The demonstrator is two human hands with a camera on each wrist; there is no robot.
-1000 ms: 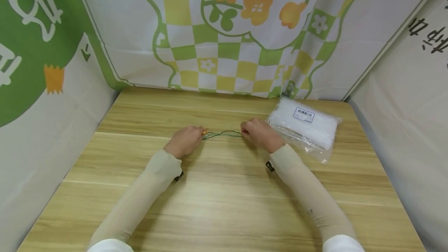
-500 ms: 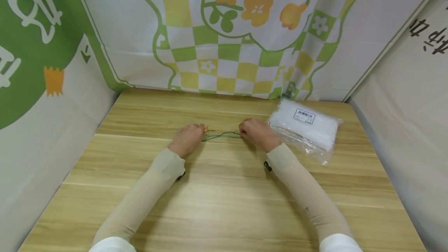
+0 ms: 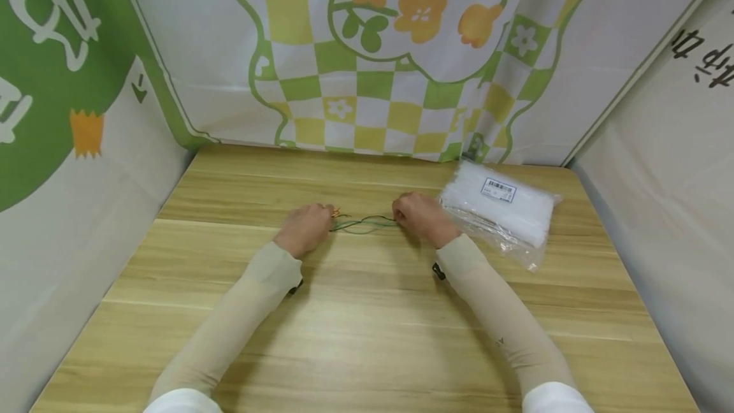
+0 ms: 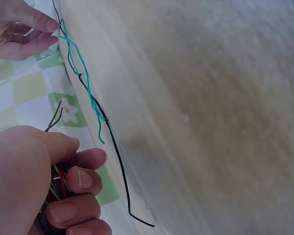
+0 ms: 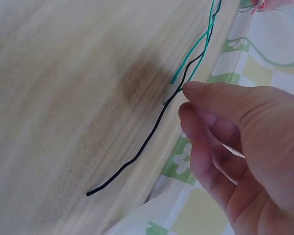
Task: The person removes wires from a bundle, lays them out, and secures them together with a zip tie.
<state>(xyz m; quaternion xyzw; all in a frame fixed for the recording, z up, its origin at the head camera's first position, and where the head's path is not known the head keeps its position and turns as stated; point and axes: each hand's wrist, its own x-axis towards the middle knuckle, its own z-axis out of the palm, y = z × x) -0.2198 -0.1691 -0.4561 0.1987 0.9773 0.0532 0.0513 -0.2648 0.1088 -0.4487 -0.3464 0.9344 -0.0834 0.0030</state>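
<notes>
My left hand (image 3: 306, 228) curls its fingers round a bundle of thin wires (image 4: 62, 181), with red and yellowish strands showing; two bare-looking ends stick up past the thumb. Separate green wires (image 4: 73, 49) and a black wire (image 4: 118, 156) lie loosely crossed on the table between my hands. In the right wrist view, the tip of my right hand's (image 5: 245, 132) thumb is against or just beside these strands. A small gap separates thumb and forefinger there, with no wire visible in it. The black wire (image 5: 142, 147) runs on past the right fingertips to a cut end.
A clear plastic bag of white strips (image 3: 496, 206) with a barcode label lies to the right, just beyond my right hand. A patterned curtain (image 3: 367, 107) hangs behind the table (image 3: 344, 336), and fabric walls stand at both sides.
Both hands have come slightly nearer each other over the second. The wires between them have spread apart, and one green strand now bows toward me. The bag has not moved.
</notes>
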